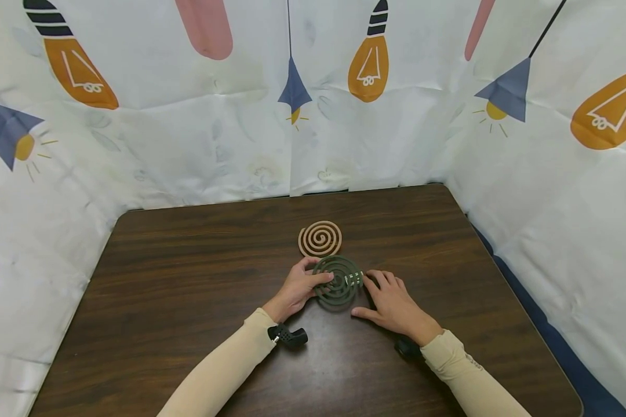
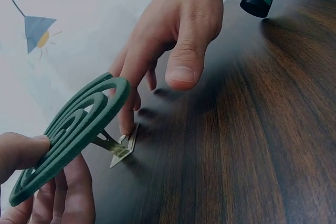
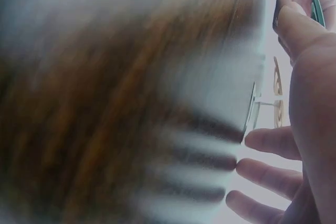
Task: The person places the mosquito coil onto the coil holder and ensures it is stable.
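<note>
A green mosquito coil (image 2: 119, 100) is pinched at its left side by my left hand (image 1: 297, 286), thumb on top and fingers beneath. In the left wrist view it tilts above a small metal coil stand (image 2: 122, 151) that lies on the table. The stand's raised prong reaches the underside of the coil; whether it is fixed there I cannot tell. My right hand (image 1: 393, 304) hovers at the right with spread fingers, and its index fingertip touches the stand's flat base. Just behind the green coil lies a tan mosquito coil (image 1: 320, 238).
The dark wood-grain table (image 1: 188, 278) spreads around both hands. White curtains (image 1: 214, 133) printed with lamps and bulbs hang along its back and sides. A black device (image 1: 289, 336) is strapped on the left wrist, another (image 1: 407, 347) on the right.
</note>
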Demonstrator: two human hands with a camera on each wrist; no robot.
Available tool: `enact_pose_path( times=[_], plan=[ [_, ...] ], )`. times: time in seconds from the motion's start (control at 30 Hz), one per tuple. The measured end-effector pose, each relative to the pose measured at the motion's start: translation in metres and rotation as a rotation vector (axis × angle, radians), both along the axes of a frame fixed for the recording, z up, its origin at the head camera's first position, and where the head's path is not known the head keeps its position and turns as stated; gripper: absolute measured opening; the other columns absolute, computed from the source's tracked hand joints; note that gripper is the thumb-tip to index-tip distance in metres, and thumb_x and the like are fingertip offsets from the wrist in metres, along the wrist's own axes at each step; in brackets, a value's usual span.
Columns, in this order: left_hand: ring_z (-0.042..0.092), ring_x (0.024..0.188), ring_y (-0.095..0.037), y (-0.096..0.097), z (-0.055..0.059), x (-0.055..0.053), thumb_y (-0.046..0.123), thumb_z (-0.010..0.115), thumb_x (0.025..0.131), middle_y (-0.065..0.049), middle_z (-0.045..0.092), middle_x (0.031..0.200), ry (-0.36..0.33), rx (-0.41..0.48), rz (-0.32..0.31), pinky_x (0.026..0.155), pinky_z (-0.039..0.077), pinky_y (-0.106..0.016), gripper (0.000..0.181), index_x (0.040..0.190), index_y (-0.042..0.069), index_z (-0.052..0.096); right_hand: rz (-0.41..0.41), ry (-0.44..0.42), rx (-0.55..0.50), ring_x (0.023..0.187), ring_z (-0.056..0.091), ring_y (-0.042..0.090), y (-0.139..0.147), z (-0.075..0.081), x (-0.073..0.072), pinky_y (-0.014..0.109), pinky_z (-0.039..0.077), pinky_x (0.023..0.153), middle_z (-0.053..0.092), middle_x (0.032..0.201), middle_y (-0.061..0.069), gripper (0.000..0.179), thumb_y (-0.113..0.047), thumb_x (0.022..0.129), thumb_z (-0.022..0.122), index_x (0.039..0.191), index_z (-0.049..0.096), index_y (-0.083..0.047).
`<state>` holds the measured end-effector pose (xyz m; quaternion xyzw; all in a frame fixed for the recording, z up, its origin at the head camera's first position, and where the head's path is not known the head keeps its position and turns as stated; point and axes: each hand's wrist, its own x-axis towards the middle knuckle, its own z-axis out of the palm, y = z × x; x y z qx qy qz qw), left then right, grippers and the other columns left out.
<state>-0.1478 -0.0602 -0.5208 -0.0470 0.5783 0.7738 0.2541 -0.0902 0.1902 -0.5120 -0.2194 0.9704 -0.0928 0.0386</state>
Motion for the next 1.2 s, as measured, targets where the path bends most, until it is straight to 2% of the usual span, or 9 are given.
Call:
enact_pose_path(
  times=[0.2,0.6,1.2],
  plan=[
    [0.07,0.064,-0.011,0.005,-0.001,-0.002,0.002,0.077,0.09,-0.004,0.074,0.091,-0.003,-0.009,0.002,0.061,0.059,-0.025,0.051,0.132,0.007,0.048,0.026,0.026,-0.009,0.137,0.048,0.042,0.003,-0.001,-0.001,0.064,0.045,0.107,0.05,0.151,0.016,0.083,-0.071,0.094,0.058,0.147,0.056,-0.008],
    [0.07,0.066,-0.009,0.009,0.002,-0.003,0.0,0.071,0.094,-0.001,0.072,0.09,0.013,0.009,-0.019,0.063,0.06,-0.025,0.049,0.135,0.006,0.045,0.031,0.04,-0.007,0.138,0.048,0.043,0.008,-0.002,-0.002,0.066,0.044,0.108,0.049,0.152,0.016,0.077,-0.069,0.094,0.06,0.145,0.058,-0.011],
    [0.07,0.067,-0.01,0.019,0.002,-0.006,0.002,0.073,0.093,-0.002,0.071,0.092,0.016,-0.039,-0.032,0.065,0.06,-0.025,0.049,0.135,0.006,0.048,0.015,-0.012,-0.011,0.141,0.046,0.044,0.012,-0.004,0.0,0.068,0.043,0.108,0.046,0.155,0.018,0.078,-0.071,0.093,0.059,0.143,0.06,-0.012]
  ],
)
